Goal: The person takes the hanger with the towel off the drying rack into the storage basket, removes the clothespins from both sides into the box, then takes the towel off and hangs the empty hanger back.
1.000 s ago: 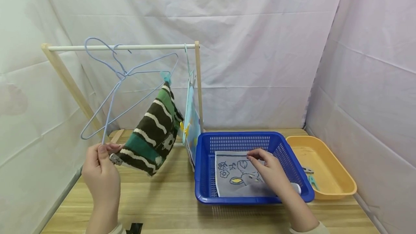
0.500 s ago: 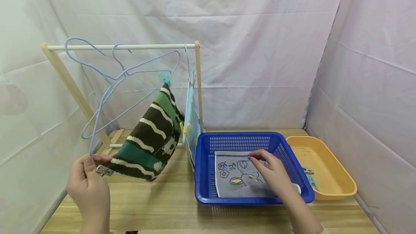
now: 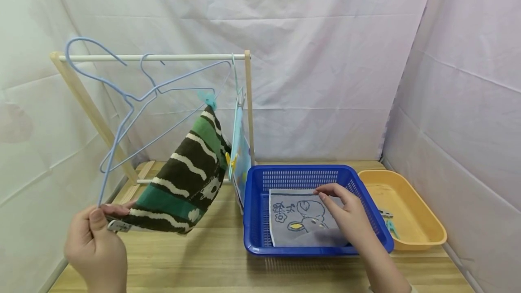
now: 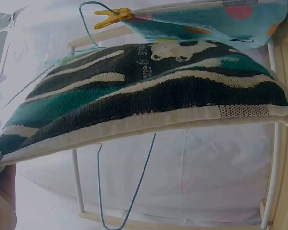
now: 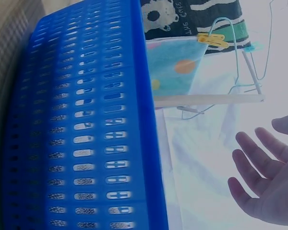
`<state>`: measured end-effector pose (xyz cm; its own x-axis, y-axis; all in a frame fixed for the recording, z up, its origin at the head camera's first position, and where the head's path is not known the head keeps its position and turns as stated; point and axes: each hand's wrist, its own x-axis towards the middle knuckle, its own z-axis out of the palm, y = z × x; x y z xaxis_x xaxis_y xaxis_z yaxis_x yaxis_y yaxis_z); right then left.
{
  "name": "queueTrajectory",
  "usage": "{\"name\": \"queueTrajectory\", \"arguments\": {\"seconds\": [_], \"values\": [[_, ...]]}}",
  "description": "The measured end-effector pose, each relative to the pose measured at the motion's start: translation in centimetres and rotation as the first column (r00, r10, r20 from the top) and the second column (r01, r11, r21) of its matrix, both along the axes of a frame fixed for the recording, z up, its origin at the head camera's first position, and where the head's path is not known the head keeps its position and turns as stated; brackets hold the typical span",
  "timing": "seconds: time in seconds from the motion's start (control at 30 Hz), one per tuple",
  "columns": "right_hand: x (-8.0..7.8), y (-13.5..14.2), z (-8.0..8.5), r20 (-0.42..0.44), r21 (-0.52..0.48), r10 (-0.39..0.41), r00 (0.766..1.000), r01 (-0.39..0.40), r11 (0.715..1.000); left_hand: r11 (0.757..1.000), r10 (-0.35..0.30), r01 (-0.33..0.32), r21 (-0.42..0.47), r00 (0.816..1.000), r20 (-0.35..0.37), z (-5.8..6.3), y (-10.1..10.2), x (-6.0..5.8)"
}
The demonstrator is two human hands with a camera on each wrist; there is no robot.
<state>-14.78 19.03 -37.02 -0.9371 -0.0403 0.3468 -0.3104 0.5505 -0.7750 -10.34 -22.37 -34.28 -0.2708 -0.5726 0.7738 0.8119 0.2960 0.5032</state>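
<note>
My left hand (image 3: pixel 97 243) pinches one end of a blue wire clothes hanger (image 3: pixel 106 180) in front of the drying rack. From the hanger droops a green, brown and cream striped towel (image 3: pixel 179 180). A silver clip (image 3: pixel 119 226) grips its near corner beside my left thumb, and a teal clip (image 3: pixel 209 99) its far corner. The left wrist view shows the towel (image 4: pixel 158 96) stretching away from that hand. Above the blue basket (image 3: pixel 293 251) my right hand (image 3: pixel 346 207) holds nothing, its fingers loosely bent. Below it lies a grey towel (image 3: pixel 285 229) with a rabbit picture.
The rack's white rod (image 3: pixel 187 58) carries another blue hanger (image 3: pixel 143 64). At its right post hangs a light-blue towel (image 3: pixel 243 148) with a yellow clip (image 3: pixel 230 161). Right of the basket stands a yellow tray (image 3: pixel 407 193) holding a teal clip (image 3: pixel 391 229) and a silver clip (image 3: pixel 386 214).
My left hand has moved left and down, drawing the hanger end and the striped towel's near corner along. The hanger's hook has swung left. My right hand has shifted slightly right.
</note>
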Motion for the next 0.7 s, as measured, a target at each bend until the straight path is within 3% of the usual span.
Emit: {"name": "queueTrajectory", "arguments": {"seconds": [0.4,0.7], "values": [[-0.2,0.4,0.3,-0.008,-0.009,-0.009,1.0,0.009,1.0,0.995,-0.1,0.1,-0.012,0.992,-0.072,0.9,0.8,1.3],[-0.2,0.4,0.9,-0.091,-0.015,-0.02,0.996,0.018,1.0,0.987,-0.135,0.131,-0.091,0.99,-0.037,1.5,1.7,1.3]]}}
